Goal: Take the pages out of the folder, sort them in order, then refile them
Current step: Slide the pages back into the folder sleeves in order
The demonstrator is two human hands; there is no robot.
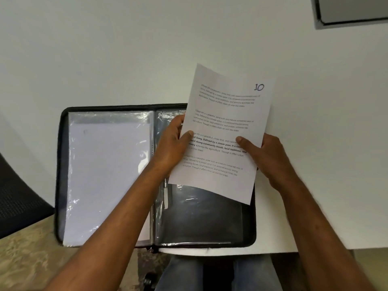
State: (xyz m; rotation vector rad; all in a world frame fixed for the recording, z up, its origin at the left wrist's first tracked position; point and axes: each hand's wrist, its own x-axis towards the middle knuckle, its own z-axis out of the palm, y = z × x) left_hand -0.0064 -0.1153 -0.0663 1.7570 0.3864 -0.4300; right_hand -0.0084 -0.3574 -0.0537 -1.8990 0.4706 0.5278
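A black zip folder lies open on the white table, with clear plastic sleeves on both sides. The left sleeve holds white paper; the right sleeve looks dark and empty. Above the right half I hold a printed page marked "10" in its top right corner. My left hand grips its left edge, thumb on the front. My right hand grips its right edge, thumb on the text. The page tilts to the right and hides the folder's top right part.
The white table stretches far behind the folder. A grey-framed panel sits at the top right corner. A dark mesh chair stands at the left. The table's front edge runs just under the folder, above my knees.
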